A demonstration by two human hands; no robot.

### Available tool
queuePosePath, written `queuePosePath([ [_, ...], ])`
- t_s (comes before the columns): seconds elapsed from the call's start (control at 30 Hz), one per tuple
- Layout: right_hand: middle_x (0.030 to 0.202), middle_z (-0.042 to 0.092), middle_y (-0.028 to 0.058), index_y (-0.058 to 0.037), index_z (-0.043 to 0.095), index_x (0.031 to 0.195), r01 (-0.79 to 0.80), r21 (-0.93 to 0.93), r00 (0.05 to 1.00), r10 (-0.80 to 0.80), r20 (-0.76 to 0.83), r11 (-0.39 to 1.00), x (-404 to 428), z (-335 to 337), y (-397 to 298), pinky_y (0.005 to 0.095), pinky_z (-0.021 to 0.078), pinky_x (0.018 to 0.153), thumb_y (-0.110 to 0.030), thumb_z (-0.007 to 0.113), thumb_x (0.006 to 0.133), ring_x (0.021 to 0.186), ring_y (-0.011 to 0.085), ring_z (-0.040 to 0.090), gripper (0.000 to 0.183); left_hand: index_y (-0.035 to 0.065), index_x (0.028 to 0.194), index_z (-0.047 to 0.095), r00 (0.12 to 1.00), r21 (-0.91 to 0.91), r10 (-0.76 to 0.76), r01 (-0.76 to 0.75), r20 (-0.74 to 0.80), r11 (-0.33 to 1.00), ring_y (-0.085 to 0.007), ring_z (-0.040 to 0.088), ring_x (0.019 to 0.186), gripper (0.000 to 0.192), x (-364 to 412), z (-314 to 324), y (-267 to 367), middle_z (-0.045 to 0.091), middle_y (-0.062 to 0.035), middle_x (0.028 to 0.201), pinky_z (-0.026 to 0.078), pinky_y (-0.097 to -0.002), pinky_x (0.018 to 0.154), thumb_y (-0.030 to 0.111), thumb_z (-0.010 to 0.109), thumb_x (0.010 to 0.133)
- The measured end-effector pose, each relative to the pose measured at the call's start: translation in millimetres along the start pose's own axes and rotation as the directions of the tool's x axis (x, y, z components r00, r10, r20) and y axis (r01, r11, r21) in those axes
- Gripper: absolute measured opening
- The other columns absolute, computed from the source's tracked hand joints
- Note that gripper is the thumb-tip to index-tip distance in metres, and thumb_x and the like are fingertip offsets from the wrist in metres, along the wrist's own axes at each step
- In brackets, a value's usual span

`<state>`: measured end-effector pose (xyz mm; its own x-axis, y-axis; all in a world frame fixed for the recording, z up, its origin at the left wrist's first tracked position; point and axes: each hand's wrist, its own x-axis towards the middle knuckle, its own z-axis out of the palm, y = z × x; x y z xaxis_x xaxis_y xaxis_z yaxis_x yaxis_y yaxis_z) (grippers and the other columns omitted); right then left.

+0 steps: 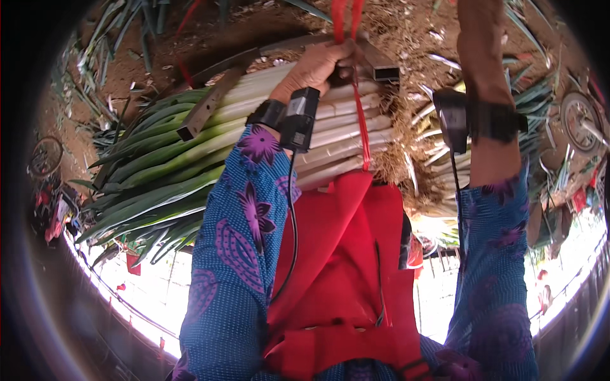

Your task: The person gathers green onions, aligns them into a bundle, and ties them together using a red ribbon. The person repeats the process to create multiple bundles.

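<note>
My left hand point(333, 59) is closed around red plastic tying strips point(347, 19) above a large bundle of long green onions point(329, 138). The strips run up past the top edge. Below the hand, a red strip point(361, 126) crosses the white stalks near their roots point(395, 143). Square metal tubes of a bundling frame point(205, 107) stand around the onions. My right arm point(483, 62) reaches up along the right side, blurred. Its fingers lie beyond the top edge, so whatever they hold is hidden.
More onions point(443, 185) lie right of the bundle. Loose green leaves point(100, 62) and scraps litter the dirt floor point(419, 28). A wheel point(581, 121) stands at the far right. A red apron point(343, 266) hangs before me, and cables run from both wrist devices.
</note>
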<state>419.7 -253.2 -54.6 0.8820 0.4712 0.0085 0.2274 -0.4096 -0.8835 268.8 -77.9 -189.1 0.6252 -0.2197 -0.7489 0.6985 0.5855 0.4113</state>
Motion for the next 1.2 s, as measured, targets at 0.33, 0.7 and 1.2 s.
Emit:
queuePosePath([
  [0.33, 0.102, 0.072, 0.0129, -0.001, 0.071, 0.11, -0.326, 0.266, 0.939, 0.344, -0.022, 0.907, -155, 67, 1, 0.0359, 0.0552, 0.085, -0.008, 0.064, 0.096, 0.097, 0.0251, 0.07, 0.017, 0.0034, 0.107, 0.07, 0.998, -0.03, 0.022, -0.021, 0.053, 0.999, -0.0086, 0.055, 0.077, 0.026, 17, -23, -13, 0.069, -0.0009, 0.094, 0.044, -0.0264, 0.066, 0.029, 0.066, 0.103],
  [0.7, 0.132, 0.06, 0.0115, -0.011, 0.059, 0.134, 0.033, -0.287, 0.999, -0.033, 0.007, 0.957, -181, 128, 16, 0.0527, 0.0356, 0.112, -0.022, 0.072, 0.078, 0.13, 0.032, 0.053, 0.058, 0.0121, 0.096, 0.064, 0.985, -0.144, -0.115, 0.133, 0.132, 0.981, -0.0093, 0.048, 0.065, 0.014, 15, -13, -5, 0.056, 0.0032, 0.074, 0.04, -0.026, 0.059, 0.024, 0.061, 0.104],
  [1.2, 0.135, 0.06, 0.0165, -0.0054, 0.064, 0.124, -0.552, 0.023, 0.822, 0.539, 0.183, 0.834, -366, 139, -98, 0.0524, 0.0482, 0.1, -0.009, 0.069, 0.083, 0.124, 0.037, 0.057, 0.042, 0.0052, 0.111, 0.068, 1.0, 0.127, 0.002, -0.004, 0.014, 0.992, -0.0127, 0.063, 0.08, 0.018, 19, -25, 1, 0.07, -0.0025, 0.093, 0.049, -0.0289, 0.067, 0.021, 0.062, 0.104],
])
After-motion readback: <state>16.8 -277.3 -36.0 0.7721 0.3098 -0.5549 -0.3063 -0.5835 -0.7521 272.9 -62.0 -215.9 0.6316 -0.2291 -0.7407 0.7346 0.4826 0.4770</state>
